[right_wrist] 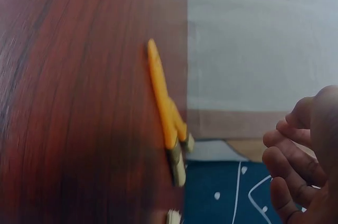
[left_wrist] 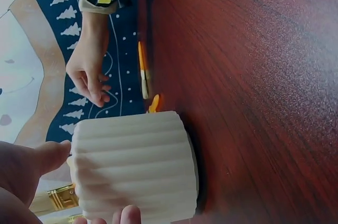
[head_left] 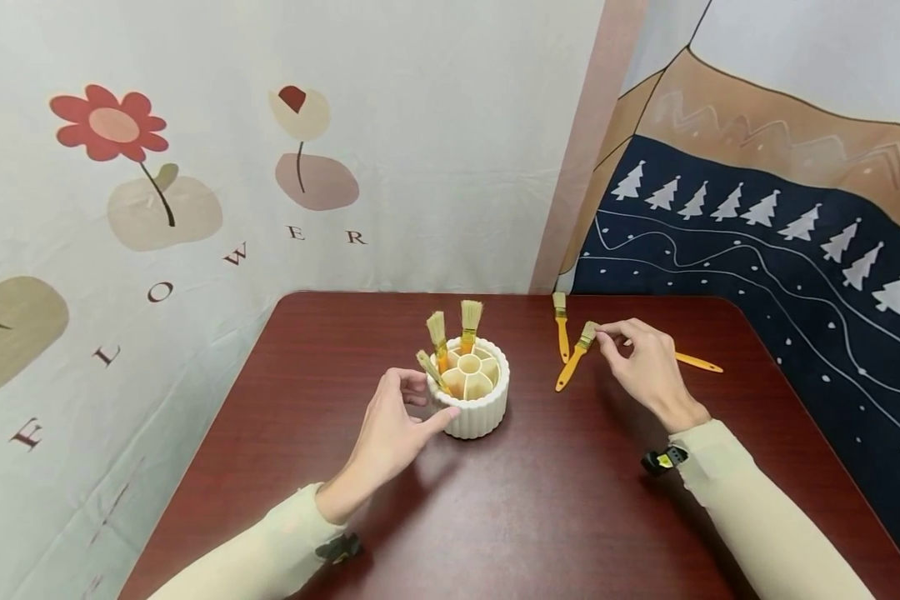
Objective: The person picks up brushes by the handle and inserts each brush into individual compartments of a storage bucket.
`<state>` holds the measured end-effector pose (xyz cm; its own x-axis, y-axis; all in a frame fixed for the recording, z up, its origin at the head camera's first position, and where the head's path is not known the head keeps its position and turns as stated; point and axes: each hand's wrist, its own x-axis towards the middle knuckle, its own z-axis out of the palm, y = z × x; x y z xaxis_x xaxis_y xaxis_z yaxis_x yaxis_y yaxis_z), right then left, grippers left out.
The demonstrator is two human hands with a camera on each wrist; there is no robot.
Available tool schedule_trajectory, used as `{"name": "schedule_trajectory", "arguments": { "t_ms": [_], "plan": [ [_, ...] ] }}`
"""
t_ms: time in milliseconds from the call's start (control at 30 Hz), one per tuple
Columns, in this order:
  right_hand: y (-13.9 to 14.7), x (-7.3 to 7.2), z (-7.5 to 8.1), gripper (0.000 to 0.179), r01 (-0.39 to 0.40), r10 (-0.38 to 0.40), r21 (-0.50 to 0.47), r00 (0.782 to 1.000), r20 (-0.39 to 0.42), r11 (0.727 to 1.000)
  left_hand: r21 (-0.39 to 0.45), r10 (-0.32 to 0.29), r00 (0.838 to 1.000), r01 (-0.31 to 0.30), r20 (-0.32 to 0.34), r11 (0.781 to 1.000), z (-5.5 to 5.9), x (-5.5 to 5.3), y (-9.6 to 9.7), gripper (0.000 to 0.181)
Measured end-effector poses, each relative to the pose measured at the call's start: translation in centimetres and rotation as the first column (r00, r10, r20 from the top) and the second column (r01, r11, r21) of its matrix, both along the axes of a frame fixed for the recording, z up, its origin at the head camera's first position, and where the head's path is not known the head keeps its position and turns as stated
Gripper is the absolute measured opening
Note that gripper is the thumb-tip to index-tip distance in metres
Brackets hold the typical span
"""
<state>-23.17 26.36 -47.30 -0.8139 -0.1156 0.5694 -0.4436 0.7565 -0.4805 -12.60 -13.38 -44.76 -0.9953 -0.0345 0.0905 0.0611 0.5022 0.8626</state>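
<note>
A white ribbed round holder [head_left: 474,417] with several inner compartments stands on the table. Three paintbrushes are upright in it, bristles up, among them one wide brush [head_left: 471,315]. My left hand [head_left: 390,433] holds the holder from its left side, thumb at the front; the left wrist view shows fingertips on its ribbed wall [left_wrist: 132,166]. Right of it my right hand [head_left: 645,367] hovers over loose brushes, its bent fingers empty in the right wrist view. Beneath its fingertips lies a yellow-handled paintbrush [head_left: 572,365], apart from them in the right wrist view.
Another yellow-handled paintbrush [head_left: 562,333] lies behind, at the table's back edge. A third brush's handle [head_left: 701,362] shows beyond the right hand, which hides the rest. Printed cloth [head_left: 435,150] hangs behind the dark red table [head_left: 525,517].
</note>
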Motion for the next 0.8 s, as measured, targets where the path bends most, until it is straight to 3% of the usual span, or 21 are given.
{"name": "schedule_trajectory", "arguments": {
  "t_ms": [800],
  "plan": [
    [5.5,-1.0,-1.1,0.018,0.132,-0.136,0.060,0.988,0.067,0.989,0.056,-0.011,1.000,0.010,0.011,0.998,-0.2,-0.9,-0.5,0.054]
  ]
}}
